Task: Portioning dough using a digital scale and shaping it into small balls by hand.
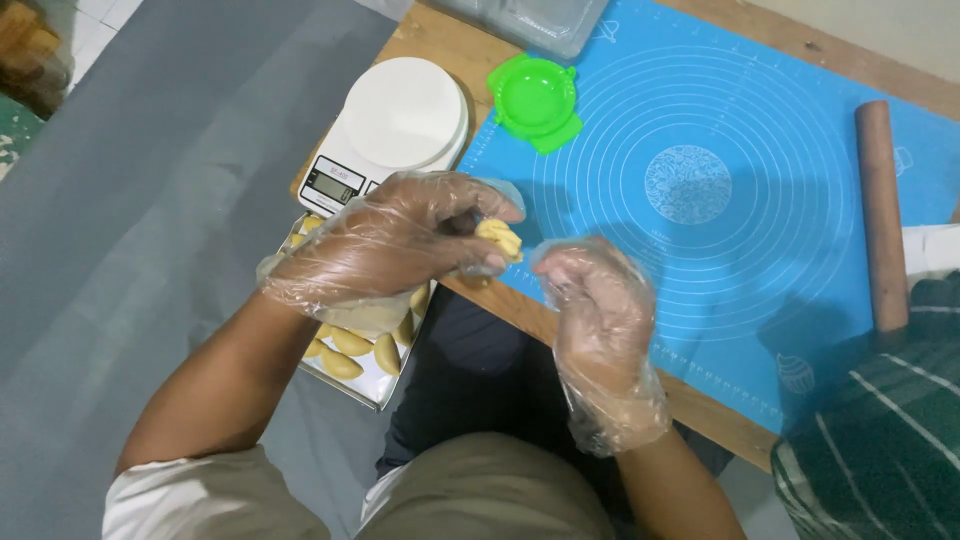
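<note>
Over the near edge of the table (470, 62), both our hands work one small piece of dough (499, 238), held in the air just above the wood and the near-left corner of the blue mat (740, 120). Left hand (385, 245) curls around the dough, thumb and fingers pinching it from the left; right hand (597, 300) is loosely cupped just right of it, fingertips near the dough, contact hard to tell. Both wear thin, crinkly clear plastic gloves. Dough is pale yellow, soft-looking, with ridged folds along one side, so we judge the step in hand as shaping or crimping a filled piece by hand. Next move likely calls for a light pinch along the seam without tearing, then a free spot on the tray (375, 385). That tray sits below the left hand, off the table's left edge, metal-looking, with finished half-moon pieces (350, 345) in rows, smooth and yellowish. Far left on the table, a white kitchen scale (395, 125) with a round flat top and small display. Right of it, a bright green plastic press (535, 100), round with a hinge, on the mat's far-left corner. Mat is silicone-like, printed with concentric circles. Wooden rolling pin (880, 215) lies at right, long and smooth. A striped dark sleeve (885, 430) of another person shows near right.
</note>
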